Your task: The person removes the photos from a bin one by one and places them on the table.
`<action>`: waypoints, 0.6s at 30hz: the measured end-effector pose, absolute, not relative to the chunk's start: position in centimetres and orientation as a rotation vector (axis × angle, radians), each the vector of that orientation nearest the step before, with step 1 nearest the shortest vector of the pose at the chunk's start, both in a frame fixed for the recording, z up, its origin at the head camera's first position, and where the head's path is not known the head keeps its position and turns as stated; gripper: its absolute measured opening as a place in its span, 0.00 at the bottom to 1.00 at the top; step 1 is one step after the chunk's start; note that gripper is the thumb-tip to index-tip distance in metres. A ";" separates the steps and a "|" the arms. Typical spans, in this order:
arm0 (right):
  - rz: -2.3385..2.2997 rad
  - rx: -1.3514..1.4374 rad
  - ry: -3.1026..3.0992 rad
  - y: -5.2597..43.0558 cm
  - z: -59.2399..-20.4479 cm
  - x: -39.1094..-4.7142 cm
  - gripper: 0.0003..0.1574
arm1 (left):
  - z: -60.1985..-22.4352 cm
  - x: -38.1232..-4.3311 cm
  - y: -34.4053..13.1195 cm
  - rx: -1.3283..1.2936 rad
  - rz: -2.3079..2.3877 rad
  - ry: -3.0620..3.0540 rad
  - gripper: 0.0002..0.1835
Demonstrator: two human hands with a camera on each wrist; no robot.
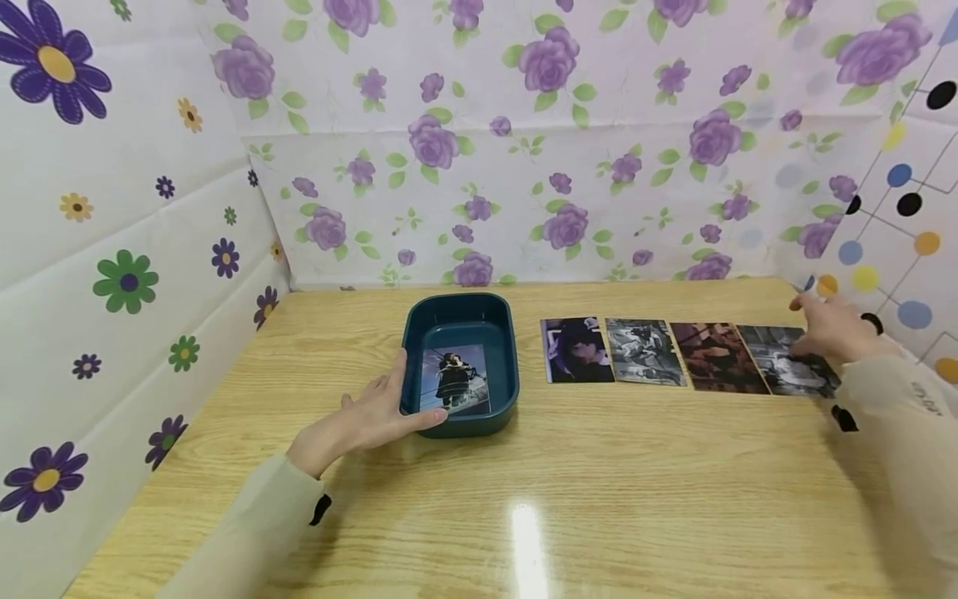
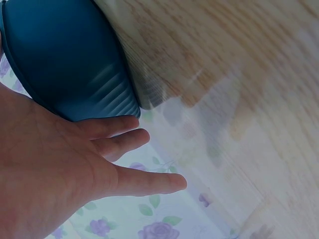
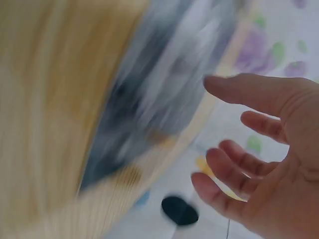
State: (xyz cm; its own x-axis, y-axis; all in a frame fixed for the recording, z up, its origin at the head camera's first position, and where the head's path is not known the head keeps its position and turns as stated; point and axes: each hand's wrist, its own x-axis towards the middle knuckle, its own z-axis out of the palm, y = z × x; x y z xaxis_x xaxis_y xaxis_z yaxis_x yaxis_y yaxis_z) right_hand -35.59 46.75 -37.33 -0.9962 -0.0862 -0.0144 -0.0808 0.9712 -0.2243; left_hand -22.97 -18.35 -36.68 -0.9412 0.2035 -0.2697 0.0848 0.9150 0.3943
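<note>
A dark teal rectangular tray (image 1: 516, 378) stands on the table with one photo card (image 1: 473, 378) lying in it, a couple in dark clothes against blue sky. My left hand (image 1: 367, 424) is at the tray's left side, fingers spread, thumb reaching over the near rim. In the left wrist view the fingers lie against the ribbed tray wall (image 2: 84, 59). My right hand (image 1: 838, 329) hovers by the rightmost black-and-white photo card (image 1: 786, 366). Its fingers are loosely bent and hold nothing, and the right wrist view shows that card (image 3: 154, 94) blurred beside the thumb.
Left of that card, more photo cards lie in a row: a reddish-brown one (image 1: 714, 353), a grey one (image 1: 645, 349) and a purple-dark one (image 1: 575, 345). Flowered cloth (image 1: 494, 166) hangs behind the wooden table (image 1: 599, 482), with patterned sheets on both sides.
</note>
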 end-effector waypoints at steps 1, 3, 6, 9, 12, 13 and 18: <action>-0.386 -0.164 3.105 46.2 -37.2 -35.8 0.47 | -36.7 -23.0 -18.4 0.214 0.550 2.768 0.66; -0.512 -0.263 3.096 44.4 -36.8 -36.3 0.42 | -36.6 -23.0 -18.4 0.211 0.544 2.768 0.66; -0.682 -0.359 3.046 40.6 -35.9 -36.7 0.38 | -36.6 -22.9 -18.4 0.211 0.544 2.766 0.66; -0.862 -0.473 2.951 36.0 -35.0 -36.9 0.36 | -36.5 -22.9 -18.3 0.209 0.543 2.768 0.66; -1.093 -0.551 2.787 31.6 -34.5 -37.3 0.33 | -36.5 -22.9 -18.3 0.207 0.545 2.768 0.66; -1.146 -0.575 2.746 30.2 -34.3 -37.4 0.32 | -36.5 -22.9 -18.3 0.206 0.544 2.769 0.67; -1.274 -0.667 2.595 23.6 -33.4 -37.6 0.30 | -36.7 -22.9 -18.4 0.204 0.552 2.768 0.67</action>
